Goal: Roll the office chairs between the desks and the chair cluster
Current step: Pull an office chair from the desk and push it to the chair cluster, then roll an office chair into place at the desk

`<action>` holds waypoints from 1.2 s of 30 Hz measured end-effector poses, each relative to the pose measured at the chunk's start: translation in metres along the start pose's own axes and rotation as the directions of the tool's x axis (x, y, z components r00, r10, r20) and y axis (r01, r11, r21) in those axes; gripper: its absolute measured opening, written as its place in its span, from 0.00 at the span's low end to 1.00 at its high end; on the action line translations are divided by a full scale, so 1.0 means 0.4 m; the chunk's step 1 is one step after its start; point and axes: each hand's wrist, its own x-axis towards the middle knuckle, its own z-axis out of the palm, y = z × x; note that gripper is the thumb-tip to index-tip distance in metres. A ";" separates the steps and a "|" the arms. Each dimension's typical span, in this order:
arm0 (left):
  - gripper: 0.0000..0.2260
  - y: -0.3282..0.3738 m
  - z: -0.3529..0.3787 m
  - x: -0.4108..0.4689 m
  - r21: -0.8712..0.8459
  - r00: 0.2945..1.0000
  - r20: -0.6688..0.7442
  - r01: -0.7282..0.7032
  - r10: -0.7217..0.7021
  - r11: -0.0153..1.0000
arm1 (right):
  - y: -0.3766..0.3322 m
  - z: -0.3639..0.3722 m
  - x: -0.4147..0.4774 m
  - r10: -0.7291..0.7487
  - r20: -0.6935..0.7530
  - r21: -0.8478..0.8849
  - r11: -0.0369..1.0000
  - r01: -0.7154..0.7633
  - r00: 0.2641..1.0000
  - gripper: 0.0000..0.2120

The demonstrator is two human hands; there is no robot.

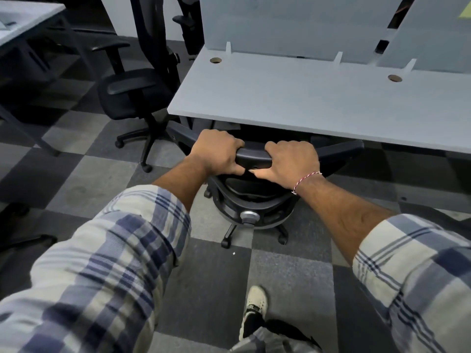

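A black office chair [252, 207] stands in front of me, its seat tucked under the grey desk [305, 98]. Both hands grip the top edge of its backrest. My left hand [216, 151] holds the left part of the rim and my right hand [293, 161], with a red-and-white thread at the wrist, holds the right part. The chair's seat is hidden beneath the desktop; its castors show on the carpet below the backrest.
A second black office chair [135, 95] stands to the left of the desk. Another grey desk [23, 19] is at the far left. Grey divider panels [293, 24] rise behind the desktop. The floor is checkered carpet [102, 174], and my shoe [254, 309] is below.
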 end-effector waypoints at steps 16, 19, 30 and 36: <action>0.16 -0.108 -0.002 0.321 -0.056 0.998 0.001 -0.070 0.070 0.996 | 0.148 0.074 0.245 0.132 0.011 0.013 0.991 -0.132 0.991 0.28; 0.17 -0.112 0.002 0.326 -0.055 0.990 -0.072 -0.129 0.125 0.990 | 0.140 0.071 0.245 0.182 0.013 -0.011 0.983 -0.182 0.983 0.30; 0.42 0.129 0.127 0.114 -0.018 0.948 -0.292 -0.138 0.127 0.990 | -0.019 0.102 -0.040 0.466 0.047 0.065 0.881 -0.468 0.884 0.46; 0.40 0.339 0.221 0.011 -0.107 0.950 -0.115 -0.303 0.291 0.947 | -0.037 0.154 -0.284 0.563 0.250 0.080 0.799 -0.596 0.788 0.45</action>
